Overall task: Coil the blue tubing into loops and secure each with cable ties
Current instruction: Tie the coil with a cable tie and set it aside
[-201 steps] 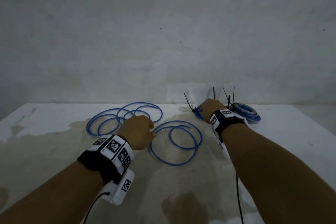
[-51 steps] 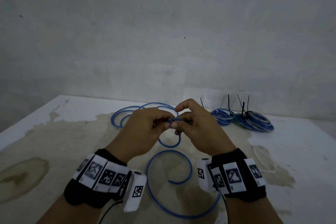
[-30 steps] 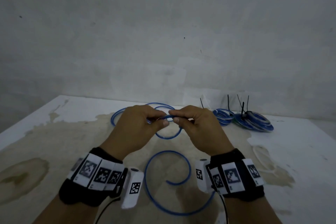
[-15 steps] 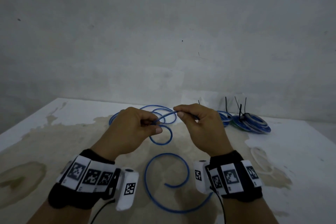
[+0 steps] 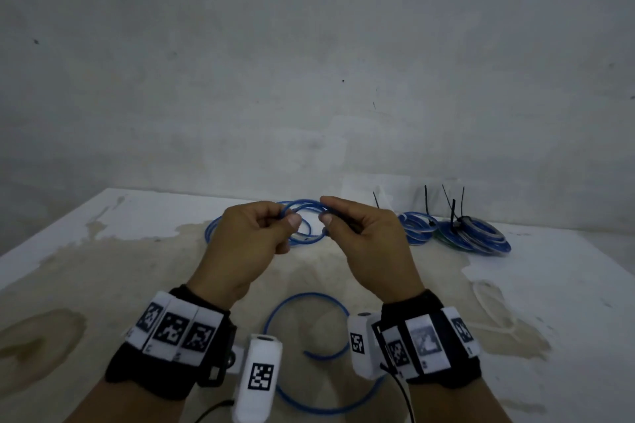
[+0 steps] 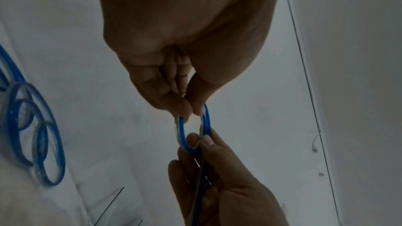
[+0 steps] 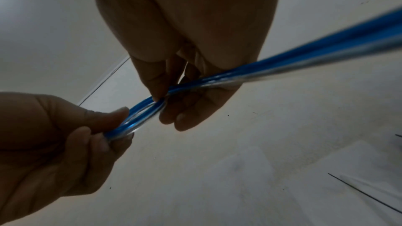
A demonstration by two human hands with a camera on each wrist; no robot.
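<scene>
Fingers of my left hand and right hand pinch a small blue tubing loop; my knuckles hide its sides, wrists cover the near coil.

Both arms out front, left hand and right hand raised close together, fingertips pinched, knuckles nearly touching.

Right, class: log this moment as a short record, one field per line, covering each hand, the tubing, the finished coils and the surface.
left hand: pinches a small loop of the blue tubing
right hand: pinches the same loop's other side
tubing tail: curls on the table between the wrists
finished coils: far right, black cable ties sticking up
loose tubing: beyond the left hand
</scene>
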